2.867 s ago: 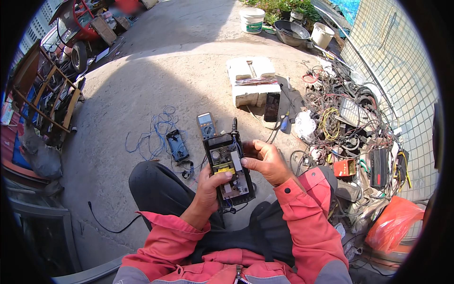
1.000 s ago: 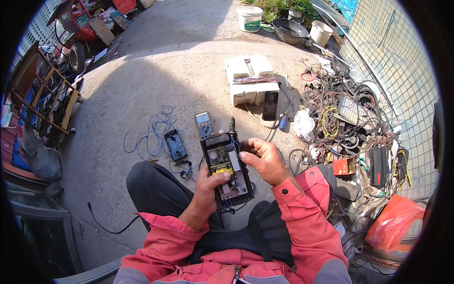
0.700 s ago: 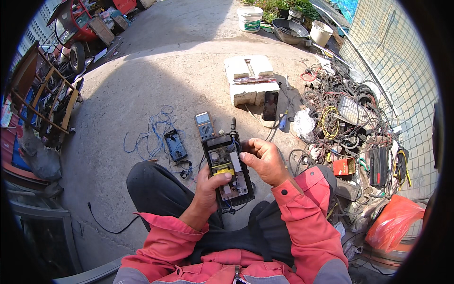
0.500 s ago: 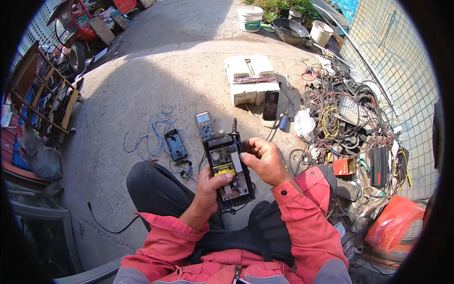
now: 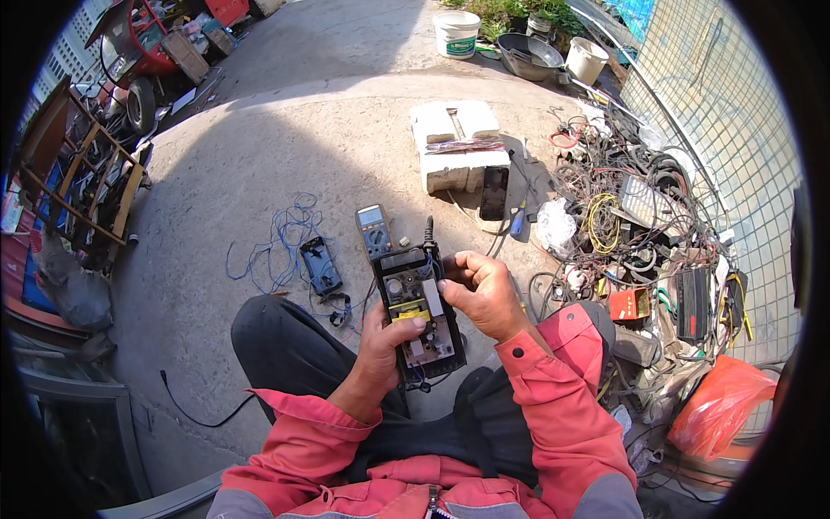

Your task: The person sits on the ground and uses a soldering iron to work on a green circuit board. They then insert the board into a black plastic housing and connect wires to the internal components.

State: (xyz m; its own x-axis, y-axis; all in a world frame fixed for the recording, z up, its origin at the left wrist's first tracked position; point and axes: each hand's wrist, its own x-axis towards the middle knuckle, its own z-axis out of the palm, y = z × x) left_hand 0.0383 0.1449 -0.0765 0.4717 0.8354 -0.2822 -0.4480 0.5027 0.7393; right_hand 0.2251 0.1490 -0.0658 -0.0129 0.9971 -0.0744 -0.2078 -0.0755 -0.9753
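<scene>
An opened black charger (image 5: pixel 432 333) lies tilted above my lap. Its bare circuit board carries a yellow transformer, a white block and small parts, and a thick cable leaves its top end. My left hand (image 5: pixel 380 348) grips it from the left, with the thumb pressed over the yellow transformer. At the upper right edge, my right hand (image 5: pixel 486 292) has its fingers curled and its thumb against the casing beside the white block. Just beyond the charger, a multimeter (image 5: pixel 373 228) rests on the ground. Left of that is a small black and blue casing (image 5: pixel 321 265) among thin blue wires (image 5: pixel 285 238).
A phone (image 5: pixel 494 192) leans on a white foam block (image 5: pixel 458 138) ahead. Near it lies a blue-handled screwdriver (image 5: pixel 519 220). Heaped cables (image 5: pixel 605 221) and a red plastic bag (image 5: pixel 722 406) fill the right side. Scrap with a wooden frame (image 5: pixel 91 177) stands at left.
</scene>
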